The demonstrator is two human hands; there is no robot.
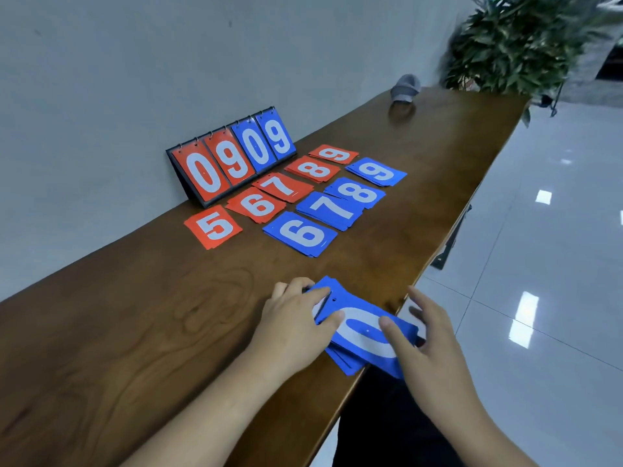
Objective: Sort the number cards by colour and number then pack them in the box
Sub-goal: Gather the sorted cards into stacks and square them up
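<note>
A stack of blue cards (362,332) with a white 0 on top lies at the table's near edge, partly over it. My left hand (296,318) presses on its left end and my right hand (428,335) grips its right end. Farther back lie red piles in a row: 5 (213,226), 6 (256,204), 7 (282,187), 8 (313,170), 9 (333,154). Beside them lie blue piles: 6 (300,234), 7 (332,210), 8 (357,192), 9 (377,171).
A black flip scoreboard (229,160) reading 09 in red and 09 in blue stands against the grey wall. A grey cap (405,88) rests at the far end of the brown wooden table (135,315). A potted plant (519,42) stands beyond; a glossy tiled floor lies to the right.
</note>
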